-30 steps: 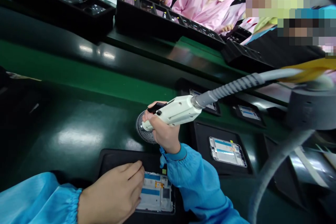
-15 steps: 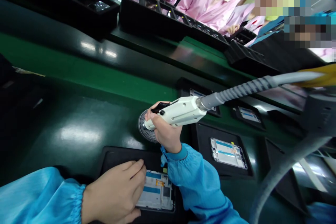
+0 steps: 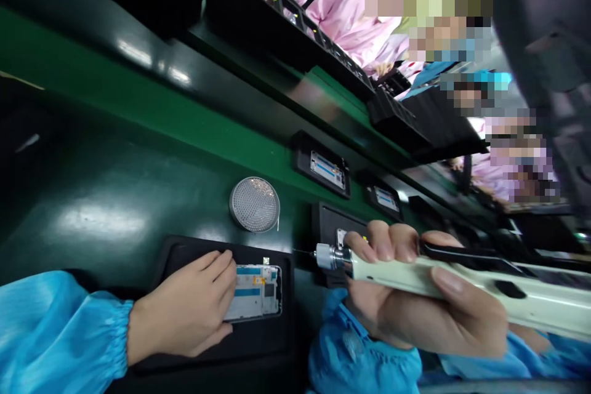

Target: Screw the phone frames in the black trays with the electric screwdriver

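Note:
My left hand (image 3: 187, 311) lies flat, fingers together, on a phone frame (image 3: 256, 290) that sits in a black tray (image 3: 184, 252) at the near edge of the green belt. My right hand (image 3: 415, 305) is wrapped round a white electric screwdriver (image 3: 443, 280), held level close to the camera. Its metal tip (image 3: 323, 256) points left, a short way right of the phone frame and above the tray's edge. A round perforated metal dish (image 3: 254, 204) lies on the belt just beyond the tray.
More black trays with phone frames (image 3: 327, 169) ride the green conveyor (image 3: 115, 197) to the right. Black bins (image 3: 277, 18) line the far side, where people in pink coats work. A dark grey hose or arm (image 3: 545, 43) fills the upper right.
My right hand has pulled the screwdriver back from the round dish towards me and to the right, uncovering the dish. The view swung left. My left hand stays on the phone frame.

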A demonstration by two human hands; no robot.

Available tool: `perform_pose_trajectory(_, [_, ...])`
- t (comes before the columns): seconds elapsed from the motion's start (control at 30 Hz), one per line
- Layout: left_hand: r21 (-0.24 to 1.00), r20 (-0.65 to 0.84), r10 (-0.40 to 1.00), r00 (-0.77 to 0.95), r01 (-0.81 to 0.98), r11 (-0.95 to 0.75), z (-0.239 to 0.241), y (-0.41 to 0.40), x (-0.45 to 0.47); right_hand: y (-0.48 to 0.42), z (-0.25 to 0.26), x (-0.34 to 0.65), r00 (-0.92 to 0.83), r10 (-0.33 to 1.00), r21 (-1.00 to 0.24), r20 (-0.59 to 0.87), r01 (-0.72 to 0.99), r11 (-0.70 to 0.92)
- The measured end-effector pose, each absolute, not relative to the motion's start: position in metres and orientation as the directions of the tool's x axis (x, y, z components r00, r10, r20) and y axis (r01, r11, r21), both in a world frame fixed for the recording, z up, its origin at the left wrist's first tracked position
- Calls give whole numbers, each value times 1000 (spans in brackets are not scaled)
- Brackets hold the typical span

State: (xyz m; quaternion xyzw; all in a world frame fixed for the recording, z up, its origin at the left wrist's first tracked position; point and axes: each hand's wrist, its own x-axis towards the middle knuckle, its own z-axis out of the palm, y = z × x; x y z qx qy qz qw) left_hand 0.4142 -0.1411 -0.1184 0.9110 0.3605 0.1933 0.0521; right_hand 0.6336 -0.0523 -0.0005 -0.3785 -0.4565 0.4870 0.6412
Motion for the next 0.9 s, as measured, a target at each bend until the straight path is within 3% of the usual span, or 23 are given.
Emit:
perform_pose_trajectory(0.33, [169,330,640,694,623,-764,-114,-135,414,-63,8,625,95,976,-931,196,-295,216])
perform_pose_trajectory(0.6, [165,316,632,707,615,-771,-110,-136,414,-74,-27,601,-121,966,-955,230,-219,200])
perform_pose_trajectory(0.9, [200,301,649,699,619,-760,-107,-135,417,-75,-52,587,-218,944,-958,249,-200,207])
